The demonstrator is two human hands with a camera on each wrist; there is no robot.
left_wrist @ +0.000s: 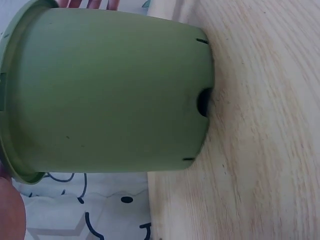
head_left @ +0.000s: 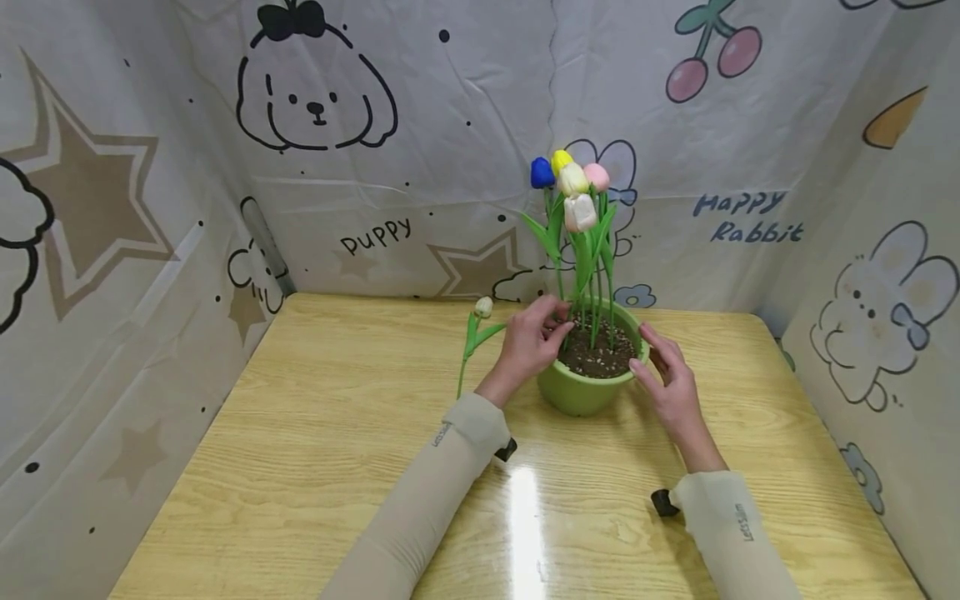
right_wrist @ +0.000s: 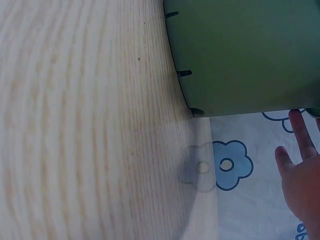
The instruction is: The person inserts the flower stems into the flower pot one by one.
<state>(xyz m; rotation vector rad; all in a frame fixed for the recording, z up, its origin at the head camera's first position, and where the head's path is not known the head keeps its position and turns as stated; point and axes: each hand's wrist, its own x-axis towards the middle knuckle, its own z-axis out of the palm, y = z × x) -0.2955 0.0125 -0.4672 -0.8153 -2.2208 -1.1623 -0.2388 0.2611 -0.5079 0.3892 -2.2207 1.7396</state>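
In the head view, a green flowerpot stands upright, filled with dark speckled soil. Several artificial tulips rise from it: a blue tulip, a yellow one, a pink one and pale ones. My left hand is over the pot's left rim, its thumb and fingers pinching a green tulip stem low by the soil. Against the pot's right rim, my right hand rests with fingers fairly straight. The left wrist view shows the pot's side up close; in the right wrist view, fingers touch the pot.
One more artificial tulip, cream-coloured with green leaves, lies on the wooden table left of the pot, its lower stem partly behind my left arm. A printed cloth with cartoon drawings hangs behind and on both sides.
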